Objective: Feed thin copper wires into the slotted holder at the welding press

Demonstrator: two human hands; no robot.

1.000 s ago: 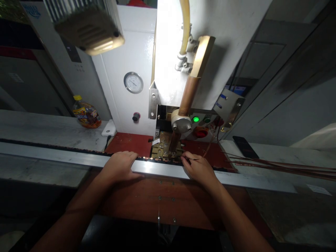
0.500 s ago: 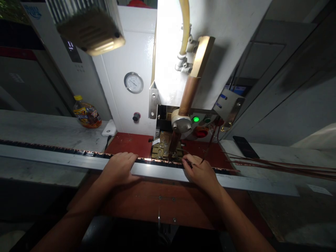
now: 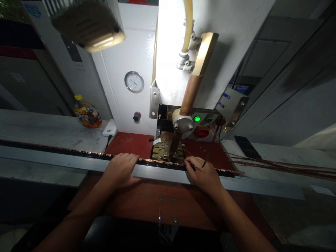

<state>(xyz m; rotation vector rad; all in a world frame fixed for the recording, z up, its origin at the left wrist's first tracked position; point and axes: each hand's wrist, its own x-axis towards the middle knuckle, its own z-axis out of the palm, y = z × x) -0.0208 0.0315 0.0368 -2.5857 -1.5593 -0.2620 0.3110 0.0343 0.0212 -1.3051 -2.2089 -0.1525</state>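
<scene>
A long aluminium rail (image 3: 162, 172) lies across the front of a spot-welder-like machine, with a copper-and-black strip (image 3: 157, 163) along its back edge. My left hand (image 3: 123, 169) is closed over the rail left of the copper electrode arm (image 3: 176, 140), fingers on top and thumb in front. Right of the electrode, my right hand (image 3: 202, 173) rests at the rail, pinching a thin brown strip (image 3: 205, 161); part of that strip is hidden by the fingers. The electrode's lower end meets the strip area between my hands, beside a brass clamp block (image 3: 163, 148).
Several long thin copper rods (image 3: 283, 166) lie at the right near a black phone (image 3: 246, 147). A bottle with a yellow cap (image 3: 88, 113) and a white box (image 3: 109, 128) stand at the left. A lit green button (image 3: 197, 119) and a pressure gauge (image 3: 134, 82) are on the machine.
The rail and both hands have shifted slightly right. The thin strip in my right hand, which stood up toward the red button, now shows only a short length over the hand.
</scene>
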